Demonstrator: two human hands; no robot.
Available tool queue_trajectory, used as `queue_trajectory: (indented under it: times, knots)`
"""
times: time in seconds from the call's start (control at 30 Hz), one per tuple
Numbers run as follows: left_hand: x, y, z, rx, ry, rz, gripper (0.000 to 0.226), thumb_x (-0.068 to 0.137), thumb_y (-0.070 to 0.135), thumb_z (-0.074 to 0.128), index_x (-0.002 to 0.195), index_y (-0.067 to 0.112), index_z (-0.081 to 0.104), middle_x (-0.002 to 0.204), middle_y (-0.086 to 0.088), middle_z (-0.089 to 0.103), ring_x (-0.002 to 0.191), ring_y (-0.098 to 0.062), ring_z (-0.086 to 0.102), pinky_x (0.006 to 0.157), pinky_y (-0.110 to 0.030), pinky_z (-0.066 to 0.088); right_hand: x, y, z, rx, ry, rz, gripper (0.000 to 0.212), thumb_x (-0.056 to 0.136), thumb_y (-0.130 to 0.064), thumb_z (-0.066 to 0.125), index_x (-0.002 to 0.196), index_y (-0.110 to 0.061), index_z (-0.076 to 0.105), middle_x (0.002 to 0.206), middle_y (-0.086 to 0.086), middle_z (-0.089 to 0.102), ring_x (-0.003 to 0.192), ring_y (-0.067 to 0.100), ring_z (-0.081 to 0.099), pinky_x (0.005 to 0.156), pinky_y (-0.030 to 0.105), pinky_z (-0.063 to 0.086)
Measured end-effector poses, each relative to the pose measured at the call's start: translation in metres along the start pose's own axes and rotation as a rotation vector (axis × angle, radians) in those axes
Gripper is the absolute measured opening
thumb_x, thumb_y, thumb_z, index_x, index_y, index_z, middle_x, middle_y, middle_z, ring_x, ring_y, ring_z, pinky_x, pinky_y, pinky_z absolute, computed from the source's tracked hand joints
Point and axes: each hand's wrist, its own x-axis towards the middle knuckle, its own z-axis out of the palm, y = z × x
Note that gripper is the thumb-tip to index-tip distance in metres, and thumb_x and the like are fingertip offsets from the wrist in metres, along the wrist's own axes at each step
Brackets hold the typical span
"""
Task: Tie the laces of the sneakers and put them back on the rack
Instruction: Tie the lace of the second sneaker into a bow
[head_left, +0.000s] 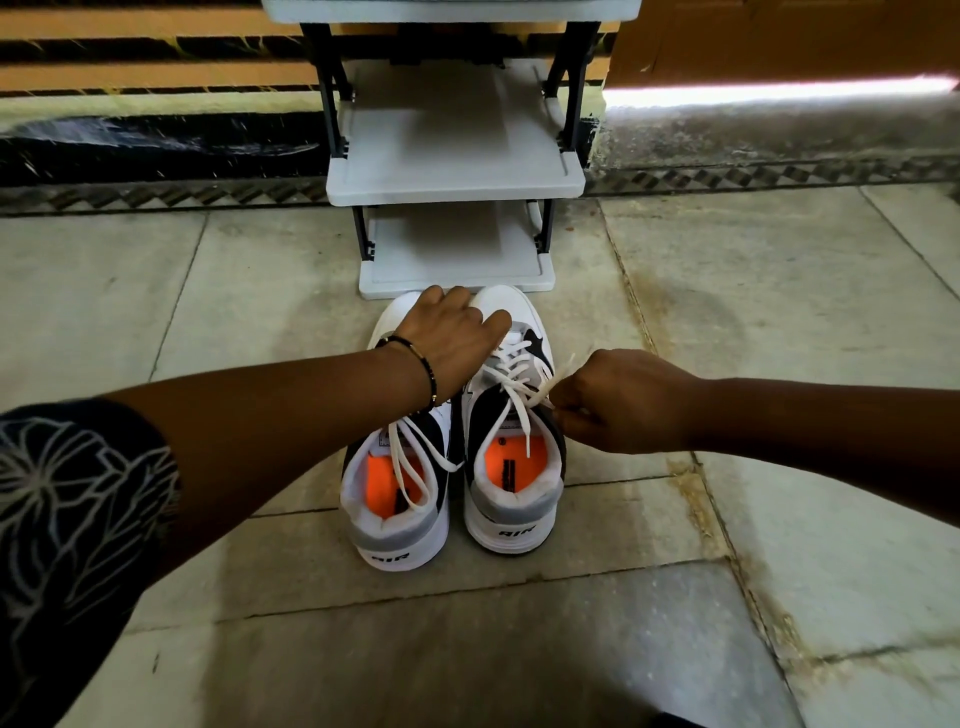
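— Stone floor (727, 322) slabs, worn and stained, with a pale shoe rack (457, 171) standing against the far wall; its shelves look bare. Where are the sneakers?

— On the floor just before the rack's lowest shelf, side by side, heels towards the wearer. The left sneaker (397, 499) has its laces lying loose into the opening. The right sneaker (514, 457) is the one in hand.

— What could go wrong?

— I judge the lace (519, 400) may slip from the pinch, since only its ends are held. A hard pull could also drag the shoe sideways, as little seems to pin it down.

— And the hands?

— The right hand (628, 400) is curled closed, fingers pinching the lace ends beside the shoe's outer edge, wrist level. The left hand (452, 338) reaches across, palm down over the toes of both shoes, fingers loosely spread and bent; whether it grips anything I cannot tell.
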Motion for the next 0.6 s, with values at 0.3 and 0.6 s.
queue_trajectory:
  times: [0.3, 0.6]
  knots:
    - [0.000, 0.000, 0.004, 0.027, -0.092, 0.015, 0.035, 0.087, 0.010, 0.042, 0.120, 0.008, 0.033, 0.109, -0.015, 0.063, 0.109, -0.034, 0.045, 0.088, -0.040, 0.035, -0.004, 0.013, 0.010, -0.228, 0.223, -0.155, 0.035, 0.081, -0.026, 0.040, 0.048, -0.015, 0.048, 0.037, 0.003, 0.049, 0.034, 0.014, 0.024, 0.041, 0.011, 0.004]
    - [-0.058, -0.033, 0.009, -0.701, -0.010, -0.342, 0.051, 0.083, 0.046, 0.032, 0.112, 0.008, 0.050, 0.114, -0.018, 0.056, 0.108, -0.035, 0.050, 0.096, -0.043, 0.039, -0.018, 0.009, 0.020, 0.603, -0.213, 0.460, 0.036, 0.089, -0.048, 0.047, 0.072, -0.017, 0.053, 0.081, 0.006, 0.068, 0.064, 0.017, 0.059, 0.048, 0.025, 0.049]
